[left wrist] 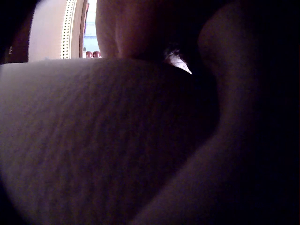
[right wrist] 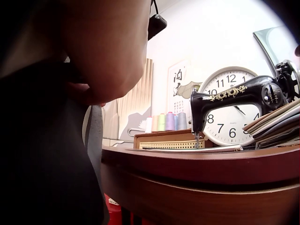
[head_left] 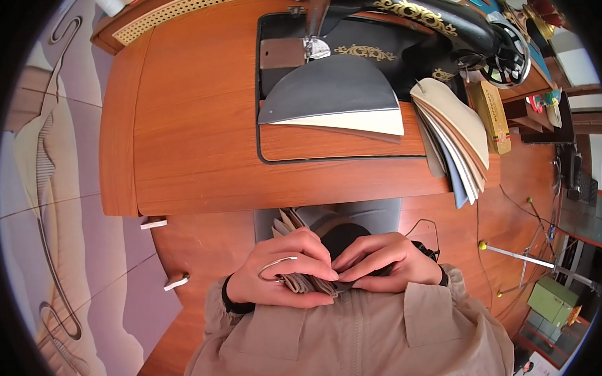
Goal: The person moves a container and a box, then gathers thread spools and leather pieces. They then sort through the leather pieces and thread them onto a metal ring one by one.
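In the head view both hands are together in front of the jacket, below the table edge. The left hand (head_left: 284,268) grips a bundle of thin, folded brown-grey pieces (head_left: 304,284), their edges showing below its fingers. A thin curved silvery wire (head_left: 269,268) crosses the back of that hand. Beside it, the right hand (head_left: 390,261) pinches a dark sheet (head_left: 344,286) between thumb and fingers, fingertips close to the left hand's. Grainy, leather-like material (left wrist: 93,131) fills much of the dark left wrist view. A large black sheet (right wrist: 51,150) hangs below the right hand in its wrist view.
A black sewing machine (head_left: 428,18) stands at the back of the wooden table (head_left: 193,125). Before it lies a black half-round sheet (head_left: 331,91) over white and brown layers. Fanned sheets (head_left: 455,129) overhang the right edge near a yellow tin (head_left: 494,115). A clock (right wrist: 232,108) stands behind.
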`<action>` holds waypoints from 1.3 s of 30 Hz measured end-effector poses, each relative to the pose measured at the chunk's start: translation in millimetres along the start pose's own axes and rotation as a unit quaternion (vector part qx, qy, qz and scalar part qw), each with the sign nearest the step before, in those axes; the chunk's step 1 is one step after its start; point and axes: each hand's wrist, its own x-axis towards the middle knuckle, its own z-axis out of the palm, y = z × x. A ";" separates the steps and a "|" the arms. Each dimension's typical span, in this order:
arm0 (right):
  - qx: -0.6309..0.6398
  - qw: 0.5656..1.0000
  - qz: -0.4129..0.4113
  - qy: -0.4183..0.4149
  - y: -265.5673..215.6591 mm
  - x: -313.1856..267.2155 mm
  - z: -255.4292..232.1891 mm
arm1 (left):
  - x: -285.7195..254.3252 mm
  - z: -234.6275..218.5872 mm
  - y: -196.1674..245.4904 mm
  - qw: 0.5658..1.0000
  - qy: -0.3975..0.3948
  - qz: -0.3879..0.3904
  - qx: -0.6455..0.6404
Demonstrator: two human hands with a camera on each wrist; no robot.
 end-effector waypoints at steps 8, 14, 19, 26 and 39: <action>0.015 0.999 -0.008 0.036 0.8 -19.6 -6.8 | 17.7 10.9 -5.6 0.999 -0.042 -0.010 -0.003; 0.018 0.999 -0.012 0.047 2.9 -24.6 -11.4 | 24.6 13.9 -11.0 0.999 -0.050 -0.013 -0.010; 0.020 0.999 -0.020 0.037 3.1 -22.3 -12.3 | 22.6 14.0 -8.3 0.999 -0.044 -0.009 0.000; 0.028 0.998 -0.037 0.035 3.4 -13.5 -8.6 | 22.7 5.5 0.1 0.999 -0.046 -0.022 0.018; 0.026 0.994 -0.092 0.046 11.3 -17.0 8.8 | 17.5 3.8 15.9 0.995 -0.089 -0.003 0.033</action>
